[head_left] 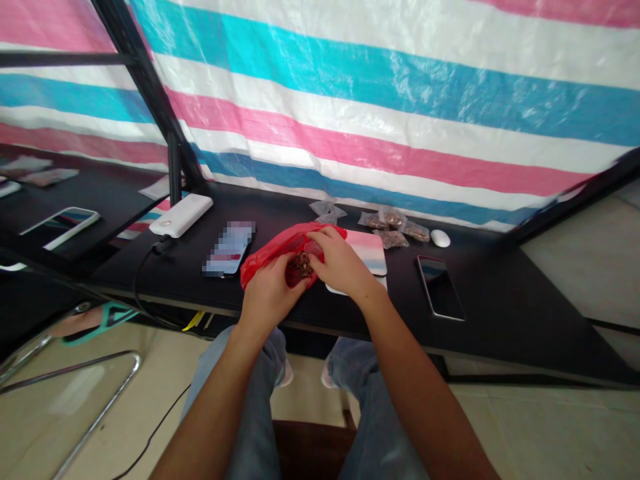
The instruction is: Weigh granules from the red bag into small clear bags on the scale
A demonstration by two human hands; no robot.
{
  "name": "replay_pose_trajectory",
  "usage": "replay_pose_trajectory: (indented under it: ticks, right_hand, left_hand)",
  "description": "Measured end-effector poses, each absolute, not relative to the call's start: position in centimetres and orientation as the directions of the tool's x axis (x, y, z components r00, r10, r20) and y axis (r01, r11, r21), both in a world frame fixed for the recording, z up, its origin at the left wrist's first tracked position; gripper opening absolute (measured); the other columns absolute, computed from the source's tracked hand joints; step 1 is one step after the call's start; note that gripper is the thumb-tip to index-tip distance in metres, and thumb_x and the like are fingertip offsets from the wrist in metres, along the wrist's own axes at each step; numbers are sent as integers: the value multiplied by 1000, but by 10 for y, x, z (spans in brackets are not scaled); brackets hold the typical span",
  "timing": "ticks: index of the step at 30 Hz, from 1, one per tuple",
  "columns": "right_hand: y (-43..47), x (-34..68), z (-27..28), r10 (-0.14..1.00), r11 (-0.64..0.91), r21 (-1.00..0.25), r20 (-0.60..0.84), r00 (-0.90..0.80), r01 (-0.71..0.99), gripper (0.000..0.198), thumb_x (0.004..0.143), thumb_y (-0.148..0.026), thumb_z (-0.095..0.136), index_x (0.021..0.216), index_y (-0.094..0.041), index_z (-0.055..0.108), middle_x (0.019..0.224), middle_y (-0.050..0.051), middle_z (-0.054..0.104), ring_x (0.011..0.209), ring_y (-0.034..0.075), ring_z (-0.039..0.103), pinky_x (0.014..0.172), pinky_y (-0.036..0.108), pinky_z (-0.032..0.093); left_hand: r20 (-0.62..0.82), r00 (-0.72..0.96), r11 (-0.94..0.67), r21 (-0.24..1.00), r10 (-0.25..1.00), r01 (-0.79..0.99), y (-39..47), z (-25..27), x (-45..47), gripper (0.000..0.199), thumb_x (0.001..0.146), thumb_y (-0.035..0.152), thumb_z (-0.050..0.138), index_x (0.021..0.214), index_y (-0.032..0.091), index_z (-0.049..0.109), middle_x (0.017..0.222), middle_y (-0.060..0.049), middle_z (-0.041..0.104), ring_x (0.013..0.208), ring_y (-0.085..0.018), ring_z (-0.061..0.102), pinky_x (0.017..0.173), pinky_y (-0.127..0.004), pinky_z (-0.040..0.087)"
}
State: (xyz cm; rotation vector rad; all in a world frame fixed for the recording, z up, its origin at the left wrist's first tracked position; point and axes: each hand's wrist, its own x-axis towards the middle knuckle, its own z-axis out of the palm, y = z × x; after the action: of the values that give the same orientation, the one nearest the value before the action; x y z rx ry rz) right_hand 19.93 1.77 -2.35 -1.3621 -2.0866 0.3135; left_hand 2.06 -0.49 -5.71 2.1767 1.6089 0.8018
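Note:
A red plastic bag (265,252) lies gaping on the black table, with small brown bits (301,265) showing inside. My left hand (273,288) is closed on the near left part of its rim, its thumb reaching in at the mouth. At the right side of the opening, my right hand (336,257) curls its fingers and thumb above the brown bits. Something small and translucent shows between those fingers; the red film and the hand partly hide it. Behind the bag lie flat clear bags (327,211), and small clear bags of brown bits (391,239) are grouped to the right.
A pink-and-white flat case (367,248) sits under my right wrist. Phones (440,287) flank the work area, with a white mouse (441,238) at right. A white power bank (181,215) trails a cable at left. Striped sheeting (350,120) hangs behind the black table (480,293).

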Motion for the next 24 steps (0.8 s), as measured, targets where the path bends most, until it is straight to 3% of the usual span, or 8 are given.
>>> replay_pose_trajectory:
  ticks: [4,9,14,18,21,24]
  right_hand:
    - [20,202,-27,876,447,-585,438,-201,676,33,89,-13,63,121,-18,67,125,15,71,120,29,66,108,49,52]
    - [8,217,-23,889,430,-765,452,-76,479,26,86,-25,69,112,-22,64,107,6,74,94,23,72,86,39,61]
    - [-8,252,-13,779,512,-688,624,58,515,35,88,-28,68,122,-24,67,119,9,71,106,24,69,92,41,58]
    - [-7,284,-27,769,471,-705,622,144,531,17,84,-28,70,99,-23,64,109,9,69,102,24,69,95,43,57]
    - [-5,297,-42,820,425,-723,563,108,544,17,82,-32,71,89,-24,58,105,8,69,100,24,69,95,43,57]
    - [-8,300,-48,844,400,-667,535,31,629,18,84,-37,73,84,-25,58,101,7,72,100,26,68,97,45,55]
  left_hand:
    - [249,209,-316,556,946,769,-5,-59,20,49,91,32,76,137,18,65,129,-12,77,115,-34,75,98,-46,59]
    - [314,225,-373,569,922,733,-6,-55,19,41,96,34,70,133,16,67,131,-13,76,118,-32,73,102,-47,57]
    - [420,409,-571,408,810,712,-9,-51,18,34,92,41,76,117,19,75,119,-11,77,110,-32,70,99,-46,56]
    - [332,482,-579,340,811,741,-8,-52,20,15,96,30,69,103,21,79,104,-8,80,100,-30,72,89,-43,56]
    - [354,409,-532,408,841,742,-3,-49,25,19,100,29,60,99,23,78,101,-6,80,94,-26,74,81,-38,55]
    - [483,209,-469,516,850,717,1,-40,31,20,101,31,58,101,21,76,104,-6,79,96,-24,75,83,-35,54]
